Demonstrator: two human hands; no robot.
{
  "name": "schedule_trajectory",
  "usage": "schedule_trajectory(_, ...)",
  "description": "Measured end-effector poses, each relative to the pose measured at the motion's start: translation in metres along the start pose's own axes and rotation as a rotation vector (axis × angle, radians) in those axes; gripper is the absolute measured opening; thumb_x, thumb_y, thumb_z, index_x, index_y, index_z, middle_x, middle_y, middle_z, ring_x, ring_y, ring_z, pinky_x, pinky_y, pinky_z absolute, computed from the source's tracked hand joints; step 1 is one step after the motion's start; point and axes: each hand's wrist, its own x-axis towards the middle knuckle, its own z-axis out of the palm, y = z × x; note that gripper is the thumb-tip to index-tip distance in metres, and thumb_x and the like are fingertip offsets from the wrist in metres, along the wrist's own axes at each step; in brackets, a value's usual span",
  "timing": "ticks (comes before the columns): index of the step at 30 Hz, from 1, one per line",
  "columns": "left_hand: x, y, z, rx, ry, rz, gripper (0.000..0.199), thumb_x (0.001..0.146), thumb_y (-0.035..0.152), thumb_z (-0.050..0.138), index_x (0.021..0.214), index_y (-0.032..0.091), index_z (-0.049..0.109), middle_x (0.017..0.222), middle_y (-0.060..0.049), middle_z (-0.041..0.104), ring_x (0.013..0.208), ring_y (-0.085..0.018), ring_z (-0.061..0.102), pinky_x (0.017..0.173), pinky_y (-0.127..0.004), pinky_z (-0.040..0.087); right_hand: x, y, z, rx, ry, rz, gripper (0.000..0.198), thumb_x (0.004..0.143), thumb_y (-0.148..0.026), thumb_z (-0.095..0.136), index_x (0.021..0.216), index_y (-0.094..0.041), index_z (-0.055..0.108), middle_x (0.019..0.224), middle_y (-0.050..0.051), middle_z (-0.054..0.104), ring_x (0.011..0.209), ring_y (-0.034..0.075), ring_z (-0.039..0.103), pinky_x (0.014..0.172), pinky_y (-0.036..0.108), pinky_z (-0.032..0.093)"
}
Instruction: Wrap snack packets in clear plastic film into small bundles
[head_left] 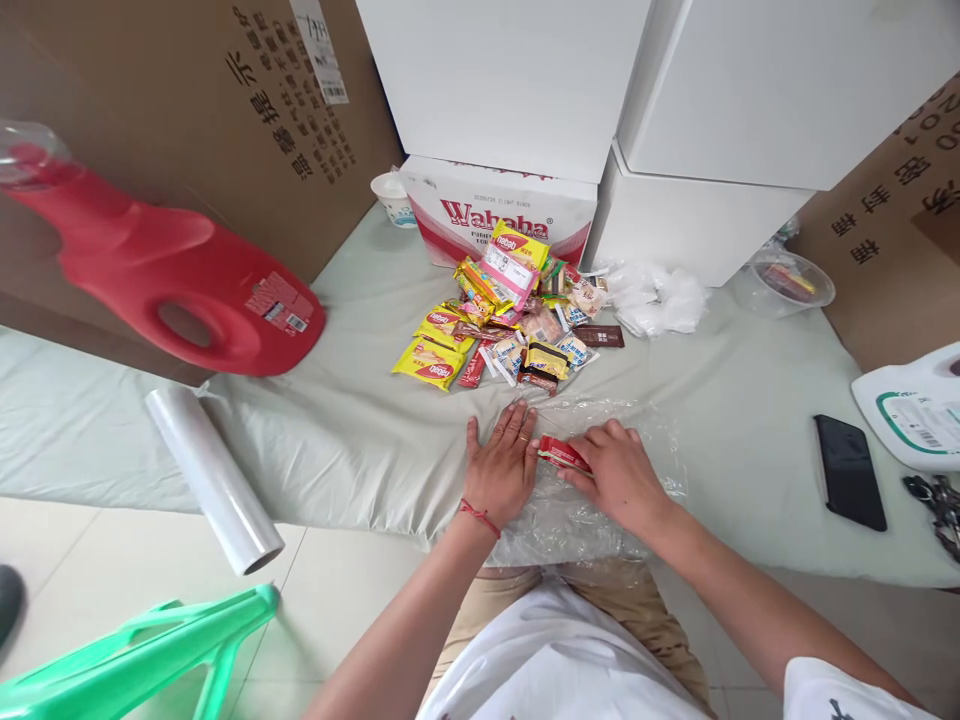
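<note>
My left hand [501, 462] lies flat with its fingers stretched out, at the left edge of a crumpled sheet of clear plastic film [660, 460]. Between thumb and fingers, my right hand [616, 468] grips a small red snack packet [562, 454], low over the film. The packet's left end comes close to my left fingers. Just beyond both hands is a heap of wrapped snacks: yellow wafer packets [429, 362], a dark brown bar [601, 336], a red stick packet [474, 366] and several small round biscuits in clear wrappers.
A roll of film [214, 480] lies at the table's front left, near a red detergent bottle [202, 280]. Behind the snacks stands a Wahaha carton [495, 200], with bunched plastic [652, 298] to its right. Farther right are a plastic tub [787, 282], a phone [849, 472] and keys [937, 510].
</note>
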Motion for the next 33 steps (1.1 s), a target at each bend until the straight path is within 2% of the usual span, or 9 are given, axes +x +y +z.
schedule_trajectory(5,0.0,0.0,0.0,-0.025,0.001,-0.007,0.053,0.109,0.038,0.019,0.157,0.027,0.04,0.166,-0.005,0.034,0.153,-0.023,0.036,0.126,-0.068,0.01,-0.001,0.0,0.006,-0.016,-0.062,-0.028,0.017,0.095,-0.024,0.065,0.111,-0.02,0.071,0.106,0.009,0.069,0.104,0.028,0.051,0.082,0.04,0.032)
schedule_trajectory(8,0.0,-0.001,0.0,-0.038,0.007,-0.005,0.053,0.109,0.038,0.02,0.156,0.028,0.041,0.165,-0.005,0.035,0.153,-0.023,0.037,0.126,-0.067,0.01,-0.006,0.006,0.001,0.022,-0.092,-0.064,0.016,0.092,-0.018,0.066,0.107,-0.021,0.072,0.104,0.008,0.069,0.102,0.027,0.051,0.082,0.039,0.033)
schedule_trajectory(12,0.0,-0.001,0.001,-0.043,0.027,-0.006,0.053,0.109,0.038,0.021,0.156,0.028,0.041,0.165,-0.005,0.036,0.152,-0.023,0.037,0.126,-0.068,0.01,-0.008,0.008,-0.003,0.025,-0.108,-0.116,0.022,0.093,-0.021,0.066,0.115,-0.023,0.071,0.105,0.009,0.069,0.105,0.028,0.051,0.084,0.039,0.035)
schedule_trajectory(17,0.0,-0.001,0.001,-0.045,0.03,-0.006,0.053,0.109,0.038,0.02,0.156,0.027,0.041,0.164,-0.005,0.037,0.152,-0.023,0.038,0.126,-0.067,0.012,-0.007,0.01,0.003,0.058,-0.08,-0.088,0.038,0.096,-0.038,0.067,0.13,-0.023,0.065,0.121,0.011,0.067,0.109,0.029,0.052,0.087,0.04,0.038)
schedule_trajectory(21,0.0,0.0,-0.002,-0.04,0.025,0.0,0.053,0.109,0.038,0.021,0.156,0.027,0.041,0.165,-0.005,0.036,0.152,-0.023,0.037,0.126,-0.068,0.012,-0.009,0.012,0.004,0.079,-0.088,-0.047,0.021,0.1,-0.033,0.06,0.115,-0.023,0.072,0.108,0.008,0.07,0.103,0.027,0.054,0.083,0.039,0.039)
schedule_trajectory(23,0.0,0.0,-0.002,-0.035,0.028,0.0,0.052,0.109,0.038,0.022,0.156,0.027,0.042,0.164,-0.005,0.036,0.152,-0.024,0.038,0.126,-0.067,0.011,-0.01,0.011,0.005,0.078,-0.076,-0.038,0.021,0.1,-0.034,0.059,0.112,-0.023,0.073,0.106,0.008,0.07,0.101,0.028,0.055,0.082,0.039,0.04)
schedule_trajectory(25,0.0,0.0,-0.002,-0.03,0.036,0.002,0.052,0.109,0.039,0.023,0.156,0.027,0.042,0.164,-0.006,0.037,0.152,-0.024,0.038,0.127,-0.067,0.01,-0.008,0.013,0.004,0.1,-0.052,-0.067,0.026,0.1,-0.039,0.061,0.117,-0.023,0.072,0.112,0.009,0.071,0.103,0.028,0.055,0.085,0.04,0.041)
schedule_trajectory(29,0.0,-0.002,0.001,-0.024,0.044,0.014,0.053,0.108,0.039,0.024,0.156,0.027,0.041,0.164,-0.006,0.036,0.152,-0.025,0.038,0.127,-0.067,0.008,0.02,0.031,-0.013,0.191,0.077,-0.11,0.039,0.1,-0.047,0.057,0.123,-0.019,0.07,0.117,0.011,0.072,0.105,0.027,0.059,0.091,0.038,0.045)
schedule_trajectory(33,0.0,-0.002,0.003,-0.025,0.05,0.019,0.052,0.108,0.038,0.025,0.157,0.027,0.041,0.164,-0.007,0.038,0.152,-0.026,0.038,0.127,-0.067,0.007,0.099,0.068,-0.05,0.125,0.231,0.064,0.031,0.101,-0.035,0.049,0.107,-0.02,0.076,0.102,0.009,0.075,0.094,0.025,0.064,0.083,0.035,0.046)
